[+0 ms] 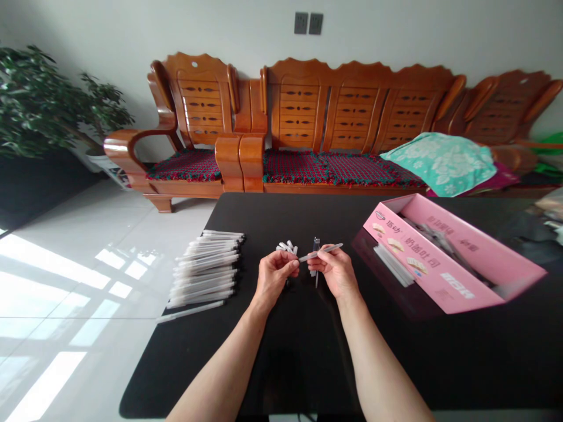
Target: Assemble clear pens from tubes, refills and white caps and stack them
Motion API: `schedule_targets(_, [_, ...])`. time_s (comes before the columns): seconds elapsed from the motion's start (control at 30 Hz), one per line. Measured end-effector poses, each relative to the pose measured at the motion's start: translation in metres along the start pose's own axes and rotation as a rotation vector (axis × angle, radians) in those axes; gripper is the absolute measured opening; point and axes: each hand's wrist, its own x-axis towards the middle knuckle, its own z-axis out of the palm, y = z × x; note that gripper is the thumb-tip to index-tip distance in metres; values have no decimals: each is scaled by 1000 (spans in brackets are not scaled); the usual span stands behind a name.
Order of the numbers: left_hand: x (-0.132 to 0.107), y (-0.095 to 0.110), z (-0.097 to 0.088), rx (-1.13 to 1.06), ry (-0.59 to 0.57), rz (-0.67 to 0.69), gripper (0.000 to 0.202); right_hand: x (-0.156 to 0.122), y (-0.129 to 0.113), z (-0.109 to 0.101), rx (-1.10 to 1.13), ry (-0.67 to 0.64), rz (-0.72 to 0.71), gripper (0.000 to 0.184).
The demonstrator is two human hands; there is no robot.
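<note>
My right hand [338,271] is closed around a slim white pen [332,248], which lies crosswise and slightly tilted in front of me. At the pen's left end the fingertips of my left hand [276,274] are pinched together on it; any small part between them is hidden. Several short white pieces, like pen caps [288,246], lie just beyond my left hand. Behind the pen is a small bundle of thin dark-tipped sticks that look like refills [316,243], partly covered by my right hand. Many white pens [206,266] lie in a row on the left.
An open pink box [422,264] with greyish contents stands on the right of the black table [308,363]. Beyond the table are wooden seats [299,117] with a turquoise cloth [444,161]. A potted plant [65,111] stands at the far left.
</note>
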Motion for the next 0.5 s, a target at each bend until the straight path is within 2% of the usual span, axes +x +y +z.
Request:
schedule_targets(0.2, [1,-2,0,23,-10,60,30,1,0,0,5,38,11,28])
schedule_targets(0.3, [0,0,-1,56,4,30,34,1,-1,1,10,47,8,29])
schedule_targets(0.5, [1,-2,-5,285,12,-50,46,0,-1,1,-19,31,5,28])
